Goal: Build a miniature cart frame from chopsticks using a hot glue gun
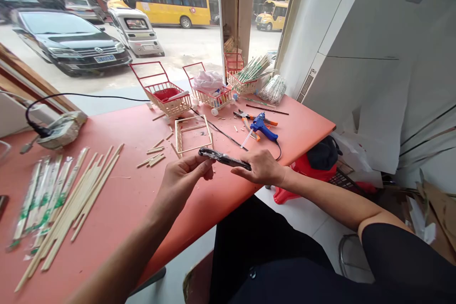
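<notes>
My right hand (pixel 261 167) is closed around a slim black hand tool (pixel 224 157), seen nearly edge-on above the table's front edge. Its exact kind does not show. At the tool's far left end, my left hand (pixel 190 171) has thumb and fingers pinched together; what lies between them is hidden. Just beyond the hands lies a rectangular frame of pale wooden sticks (pixel 194 128). Short cut stick pieces (pixel 153 157) lie to its left. To the right, a blue glue gun (pixel 263 126) rests beside orange-handled pliers (pixel 267 122).
Long chopsticks (pixel 83 190) and wrapped chopsticks (pixel 46 194) lie on the left of the red table (pixel 131 213). Small stick-built carts (pixel 171 97) stand at the back, one holding a white bag (pixel 207 80). A power strip (pixel 64 128) sits at the left edge. Red stool (pixel 302 178) below right.
</notes>
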A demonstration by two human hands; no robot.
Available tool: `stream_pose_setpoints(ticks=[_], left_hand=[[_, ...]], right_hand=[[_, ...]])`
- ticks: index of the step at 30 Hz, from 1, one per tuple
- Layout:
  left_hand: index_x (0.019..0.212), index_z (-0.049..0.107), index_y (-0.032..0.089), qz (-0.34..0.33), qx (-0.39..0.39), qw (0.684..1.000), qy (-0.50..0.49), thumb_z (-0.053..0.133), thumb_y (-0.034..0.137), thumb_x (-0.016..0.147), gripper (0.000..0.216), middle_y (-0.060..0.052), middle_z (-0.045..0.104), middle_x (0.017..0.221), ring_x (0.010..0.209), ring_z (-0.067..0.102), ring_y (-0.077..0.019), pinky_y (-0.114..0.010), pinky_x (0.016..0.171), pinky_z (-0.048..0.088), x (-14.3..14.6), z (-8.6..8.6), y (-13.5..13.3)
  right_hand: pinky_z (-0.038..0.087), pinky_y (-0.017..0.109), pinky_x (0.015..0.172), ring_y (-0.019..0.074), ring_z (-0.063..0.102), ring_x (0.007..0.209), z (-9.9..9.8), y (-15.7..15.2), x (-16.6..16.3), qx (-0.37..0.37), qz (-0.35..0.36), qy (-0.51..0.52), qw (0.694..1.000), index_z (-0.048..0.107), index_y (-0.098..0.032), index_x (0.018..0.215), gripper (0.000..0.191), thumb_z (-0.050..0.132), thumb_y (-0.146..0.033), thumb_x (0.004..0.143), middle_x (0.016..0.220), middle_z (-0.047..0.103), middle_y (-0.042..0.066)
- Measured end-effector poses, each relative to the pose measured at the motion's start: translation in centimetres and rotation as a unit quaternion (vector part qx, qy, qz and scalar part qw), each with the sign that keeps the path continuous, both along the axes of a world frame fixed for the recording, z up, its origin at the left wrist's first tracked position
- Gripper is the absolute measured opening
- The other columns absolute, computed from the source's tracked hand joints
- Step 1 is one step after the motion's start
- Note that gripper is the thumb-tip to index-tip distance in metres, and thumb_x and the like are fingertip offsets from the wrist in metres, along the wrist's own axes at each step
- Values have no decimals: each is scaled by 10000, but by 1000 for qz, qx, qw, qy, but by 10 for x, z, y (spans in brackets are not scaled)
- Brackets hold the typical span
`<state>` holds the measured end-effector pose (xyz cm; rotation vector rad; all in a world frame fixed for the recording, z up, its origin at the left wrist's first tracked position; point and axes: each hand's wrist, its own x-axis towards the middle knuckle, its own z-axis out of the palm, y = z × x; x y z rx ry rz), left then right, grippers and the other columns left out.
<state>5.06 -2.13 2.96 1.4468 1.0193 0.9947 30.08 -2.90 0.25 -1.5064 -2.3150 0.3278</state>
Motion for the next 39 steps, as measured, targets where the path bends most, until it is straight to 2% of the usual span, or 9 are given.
stream_pose_setpoints(ticks=[6,12,23,29,32,36,39], left_hand=[[696,744,192,-6,16,1000,-6,835,550,878,412,-53,708,682,685,648,-193,-312,693,526,1,-1,0],[704,750,181,-4,26,999,-28,817,504,894,381,-38,688,659,664,633,-172,-295,677,513,4,-5,1],[697,740,175,5,18,999,-50,820,457,864,337,-37,689,650,639,613,-160,-295,671,510,7,-9,5],[676,724,177,10,18,999,-46,791,444,855,328,-35,674,630,627,619,-160,-287,657,516,8,-6,5],[723,741,180,29,50,998,-40,765,414,874,280,-27,677,636,628,622,-158,-280,653,519,3,-2,7],[722,731,192,68,127,990,-6,730,374,920,269,-12,674,638,623,628,-149,-258,625,505,-8,6,9],[687,703,204,96,173,980,33,707,343,949,296,1,670,634,617,630,-139,-240,608,487,-13,10,10]], right_hand=[[233,324,645,175,518,665,0,-1,2,32,5,-11,999,660,-185,760,815,325,-874,1040,717,671,72],[241,338,664,187,546,675,-1,1,2,33,0,-40,999,681,-172,787,869,208,-847,1064,741,702,102],[265,349,691,231,635,760,-6,6,3,23,1,-54,998,776,-143,925,880,230,-814,1086,877,786,149],[270,340,678,226,625,733,-2,7,1,36,1,-48,998,761,-152,888,913,222,-869,1055,833,774,154],[292,333,691,231,640,760,4,11,-5,53,23,-19,998,769,-156,966,960,175,-906,1031,873,786,151],[286,328,681,203,569,694,14,18,-18,68,35,5,997,692,-174,816,970,148,-959,989,755,713,116],[270,317,663,187,529,677,19,22,-25,60,44,37,997,667,-184,807,955,163,-978,973,735,677,89]])
